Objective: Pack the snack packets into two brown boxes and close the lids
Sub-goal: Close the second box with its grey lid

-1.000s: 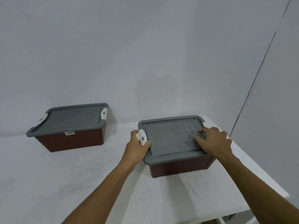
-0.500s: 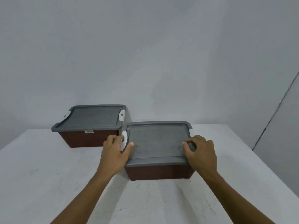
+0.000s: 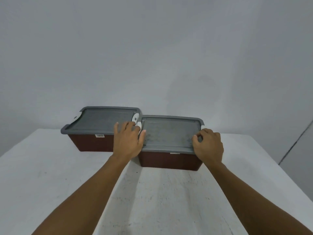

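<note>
The right box (stiff plastic, judged light) is set on the bench beside the left box, best held by its ends: left grip laid flat, right grip curled on the rim.

White bench, scuffed and speckled, fills lower frame. Two lidded brown boxes on it, mid-frame: left box, right box, touching at the latches.

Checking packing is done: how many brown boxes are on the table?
2. The left box sits further back, lid on; the right box stands beside it, lidded, left hand and right hand on it.
</note>
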`<state>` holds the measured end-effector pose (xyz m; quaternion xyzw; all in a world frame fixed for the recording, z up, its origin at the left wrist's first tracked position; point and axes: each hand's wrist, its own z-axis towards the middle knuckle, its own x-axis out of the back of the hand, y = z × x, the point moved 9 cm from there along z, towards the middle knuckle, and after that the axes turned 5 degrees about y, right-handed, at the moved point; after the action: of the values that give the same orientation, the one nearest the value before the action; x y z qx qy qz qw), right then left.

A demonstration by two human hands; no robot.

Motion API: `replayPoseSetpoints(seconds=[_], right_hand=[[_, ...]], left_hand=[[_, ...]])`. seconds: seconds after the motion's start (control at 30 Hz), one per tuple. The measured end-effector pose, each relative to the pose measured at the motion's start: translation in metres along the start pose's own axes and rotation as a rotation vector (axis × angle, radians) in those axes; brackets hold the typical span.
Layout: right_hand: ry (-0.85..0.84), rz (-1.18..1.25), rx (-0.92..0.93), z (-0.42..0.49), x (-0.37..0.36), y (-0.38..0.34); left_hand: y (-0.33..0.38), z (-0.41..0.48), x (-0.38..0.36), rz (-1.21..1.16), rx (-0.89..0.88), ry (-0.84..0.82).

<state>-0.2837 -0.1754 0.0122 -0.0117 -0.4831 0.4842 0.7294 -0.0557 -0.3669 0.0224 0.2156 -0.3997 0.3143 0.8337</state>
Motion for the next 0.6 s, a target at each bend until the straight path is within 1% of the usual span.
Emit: replayPoseSetpoints(seconds=[0.23, 0.37, 0.5, 0.6], right_hand=[[-0.066, -0.094, 0.029, 0.050, -0.039, 0.006], [-0.072, -0.117, 0.038, 0.068, -0.052, 0.006], [-0.072, -0.108, 0.037, 0.075, -0.058, 0.006], [-0.051, -0.131, 0.070, 0.075, -0.058, 0.007]], left_hand=[[0.009, 0.036, -0.026, 0.143, -0.033, -0.083], [0.009, 0.054, -0.040, 0.147, -0.028, -0.131], [0.007, 0.066, -0.047, 0.117, -0.049, -0.101], [0.005, 0.067, -0.051, 0.098, -0.068, -0.079]])
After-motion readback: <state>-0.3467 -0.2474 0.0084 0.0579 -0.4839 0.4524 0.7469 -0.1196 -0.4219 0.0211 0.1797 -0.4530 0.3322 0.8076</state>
